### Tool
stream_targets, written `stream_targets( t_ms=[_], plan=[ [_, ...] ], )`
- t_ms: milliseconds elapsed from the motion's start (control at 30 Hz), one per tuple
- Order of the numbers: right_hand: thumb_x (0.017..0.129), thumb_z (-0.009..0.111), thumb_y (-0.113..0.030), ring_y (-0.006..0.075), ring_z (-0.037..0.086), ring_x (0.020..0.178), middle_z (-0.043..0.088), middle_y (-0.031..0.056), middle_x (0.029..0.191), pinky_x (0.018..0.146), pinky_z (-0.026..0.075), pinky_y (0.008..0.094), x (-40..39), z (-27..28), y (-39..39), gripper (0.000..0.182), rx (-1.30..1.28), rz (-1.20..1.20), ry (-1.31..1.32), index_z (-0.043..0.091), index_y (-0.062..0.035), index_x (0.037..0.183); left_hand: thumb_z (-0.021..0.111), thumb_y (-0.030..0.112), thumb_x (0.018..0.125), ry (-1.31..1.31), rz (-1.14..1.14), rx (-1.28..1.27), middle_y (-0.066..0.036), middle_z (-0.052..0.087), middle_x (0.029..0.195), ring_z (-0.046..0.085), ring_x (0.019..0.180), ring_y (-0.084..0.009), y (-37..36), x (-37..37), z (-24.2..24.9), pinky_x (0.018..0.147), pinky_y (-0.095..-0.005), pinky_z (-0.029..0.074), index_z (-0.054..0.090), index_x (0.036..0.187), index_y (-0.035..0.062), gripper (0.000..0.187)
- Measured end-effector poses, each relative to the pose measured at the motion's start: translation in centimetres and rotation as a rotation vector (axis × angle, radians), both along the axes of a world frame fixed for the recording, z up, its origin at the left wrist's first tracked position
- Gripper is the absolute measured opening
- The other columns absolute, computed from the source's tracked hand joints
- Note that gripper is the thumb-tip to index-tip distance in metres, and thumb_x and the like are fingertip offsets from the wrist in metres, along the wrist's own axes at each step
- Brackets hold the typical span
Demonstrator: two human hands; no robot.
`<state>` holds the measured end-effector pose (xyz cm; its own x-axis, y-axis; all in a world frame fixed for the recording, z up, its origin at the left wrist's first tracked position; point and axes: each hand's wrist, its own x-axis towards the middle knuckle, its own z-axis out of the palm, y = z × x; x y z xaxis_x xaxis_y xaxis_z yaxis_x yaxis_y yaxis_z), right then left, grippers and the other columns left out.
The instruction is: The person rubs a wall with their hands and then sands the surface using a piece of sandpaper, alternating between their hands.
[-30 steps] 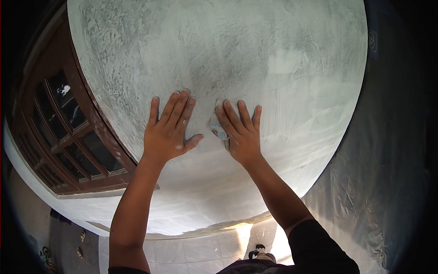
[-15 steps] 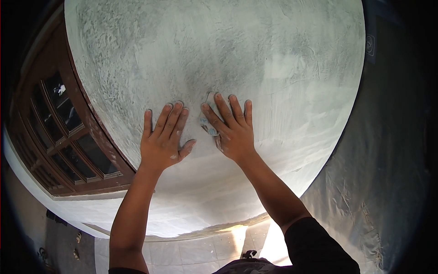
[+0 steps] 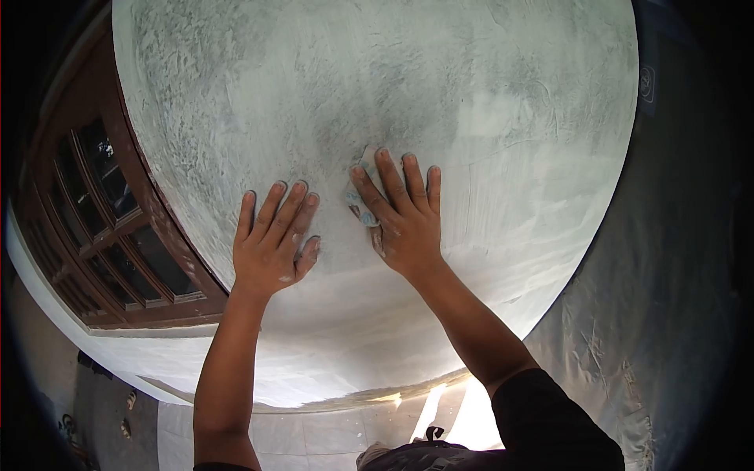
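Observation:
My left hand [image 3: 271, 247] lies flat on the pale plastered wall [image 3: 487, 204], its fingers stretched out and nothing visible under it. To its right, my right hand [image 3: 408, 224] presses a folded piece of sandpaper [image 3: 360, 206] against the same wall. Blue print shows on the paper's worn backing, past the index finger; the rest of it is hidden under the hand. Whitish dust marks the fingers of both hands. Around and above them the wall has grey, rough patches.
A brown wooden window frame [image 3: 129, 235] with dark panes is set into the wall at left. A dark sheet [image 3: 644, 290] hangs at right. Below is a tiled floor [image 3: 330, 432] with bright sunlight on it. Sandals [image 3: 127, 416] lie at lower left.
My right hand and the sandpaper have slid slightly up the wall. My left hand has shifted a little left, its thumb closer to the fingers. The view has tilted slightly.

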<state>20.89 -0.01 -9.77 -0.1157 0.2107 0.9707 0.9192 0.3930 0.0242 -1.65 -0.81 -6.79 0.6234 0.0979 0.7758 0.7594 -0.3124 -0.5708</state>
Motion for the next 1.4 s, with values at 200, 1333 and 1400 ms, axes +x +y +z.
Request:
stream_targets(
  t_ms=[200,1333,1400],
  plan=[
    [0.081,0.064,-0.016,0.0244,0.015,0.148,0.034,-0.0009,0.154,0.118,0.003,0.0522,-0.8,-11.9,0.5,0.063,0.073,0.066,-0.261,0.048,-0.0323,0.140,0.051,0.031,0.091,0.002,-0.010,0.016,-0.004,0.048,0.145,0.037,0.140,-0.0238,0.1,0.0,0.1,0.117,-0.0501,0.021,0.059,0.132,0.0142,0.045],
    [0.083,0.059,-0.011,0.0257,0.019,0.147,0.037,0.0007,0.153,0.119,0.004,0.0508,-0.4,-2.5,-0.2,0.061,-0.066,0.054,0.024,0.049,-0.0271,0.141,0.048,0.028,0.093,-0.005,-0.021,0.016,-0.004,0.050,0.143,0.039,0.138,-0.0239,0.1,-0.1,-0.3,0.117,-0.0492,0.022,0.060,0.131,0.0151,0.042],
    [0.088,0.058,-0.018,0.0228,0.021,0.146,0.035,-0.0037,0.154,0.119,0.006,0.0496,-1.9,-8.6,-0.1,0.054,-0.006,0.095,-0.147,0.049,-0.0289,0.141,0.047,0.028,0.093,-0.004,-0.016,0.022,-0.004,0.050,0.143,0.039,0.138,-0.0239,0.2,-0.1,-0.2,0.117,-0.0493,0.022,0.060,0.131,0.0152,0.042]
  ],
)
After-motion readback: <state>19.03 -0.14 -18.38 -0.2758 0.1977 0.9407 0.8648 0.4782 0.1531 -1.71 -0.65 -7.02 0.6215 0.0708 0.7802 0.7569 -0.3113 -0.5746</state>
